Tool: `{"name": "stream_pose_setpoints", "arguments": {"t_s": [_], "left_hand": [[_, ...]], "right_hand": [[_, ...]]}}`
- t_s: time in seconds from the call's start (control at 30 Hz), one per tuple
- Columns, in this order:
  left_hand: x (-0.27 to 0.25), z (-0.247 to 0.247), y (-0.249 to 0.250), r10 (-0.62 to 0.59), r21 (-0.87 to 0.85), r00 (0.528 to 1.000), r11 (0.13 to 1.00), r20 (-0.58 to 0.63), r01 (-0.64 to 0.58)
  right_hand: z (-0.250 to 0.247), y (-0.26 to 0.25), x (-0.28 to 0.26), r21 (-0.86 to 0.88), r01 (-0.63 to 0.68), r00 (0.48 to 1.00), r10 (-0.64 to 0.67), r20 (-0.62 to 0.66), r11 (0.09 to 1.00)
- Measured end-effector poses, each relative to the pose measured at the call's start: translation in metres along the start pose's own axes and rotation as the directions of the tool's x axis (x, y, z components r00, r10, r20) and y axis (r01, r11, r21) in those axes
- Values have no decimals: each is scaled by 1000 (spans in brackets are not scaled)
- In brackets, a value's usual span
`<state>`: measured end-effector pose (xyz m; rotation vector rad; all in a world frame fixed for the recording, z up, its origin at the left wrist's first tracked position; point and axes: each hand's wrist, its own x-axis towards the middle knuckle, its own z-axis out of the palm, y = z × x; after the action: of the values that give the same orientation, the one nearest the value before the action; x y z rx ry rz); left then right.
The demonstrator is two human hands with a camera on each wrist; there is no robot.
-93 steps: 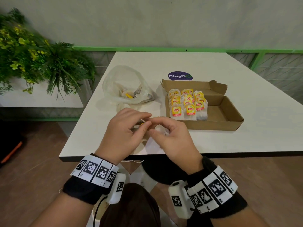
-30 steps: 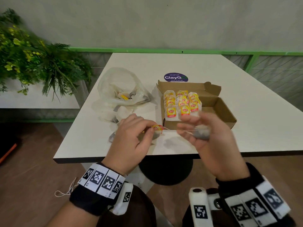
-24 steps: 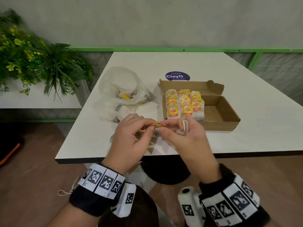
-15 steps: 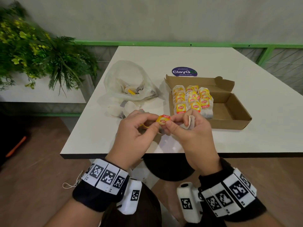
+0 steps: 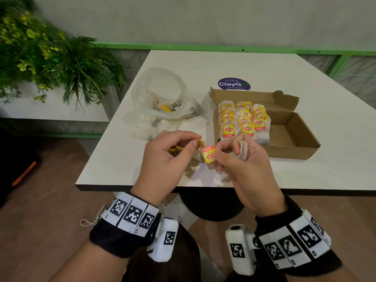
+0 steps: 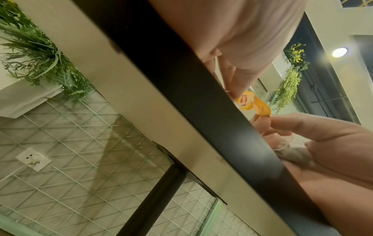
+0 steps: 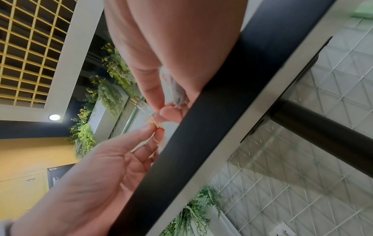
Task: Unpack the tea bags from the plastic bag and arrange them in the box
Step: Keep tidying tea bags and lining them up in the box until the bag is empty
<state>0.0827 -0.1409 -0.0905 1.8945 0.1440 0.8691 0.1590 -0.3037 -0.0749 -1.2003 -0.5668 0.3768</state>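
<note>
Tags drawn back together since a second ago, string slack again; untangling unfinished, nothing boxed. Left hand fingers pinching one tag; right hand pinching second tag, tea bag curled in palm. Both raised over counter edge, near box. Plastic bag beyond.

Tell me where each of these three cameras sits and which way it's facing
Head: worn on the head, looking forward and down at the white table and brown cardboard box; shows the left hand, right hand, both wristbands.
Left wrist: below the table's black edge, looking up along the fingers; shows both hands.
Right wrist: likewise under the edge, looking up; shows both hands.
Shared: all see the yellow-and-red paper tea tag pinched between the hands.
</note>
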Motion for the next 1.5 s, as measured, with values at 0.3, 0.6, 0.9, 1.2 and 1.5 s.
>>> {"name": "stream_pose_setpoints", "arguments": {"t_s": [0.3,0.6,0.9,1.2,1.5], "left_hand": [[-3,0,-2,-44,-75,998,996,37,46],[-3,-1,8,-82,-144,997,986,16,83],[-2,-4,3,-115,-181,993,977,-2,113],[-4,-1,5,77,16,995,997,60,-78],[-11,2,13,65,-69,993,996,94,-59]], "right_hand": [[1,4,-1,-94,4,1000,-3,9,996],[5,6,-2,-154,36,999,-36,3,987],[2,5,-1,10,1,1000,-1,-13,1000],[2,1,-2,104,10,1000,-8,-12,995],[-4,-3,2,359,-130,991,131,22,924]]}}
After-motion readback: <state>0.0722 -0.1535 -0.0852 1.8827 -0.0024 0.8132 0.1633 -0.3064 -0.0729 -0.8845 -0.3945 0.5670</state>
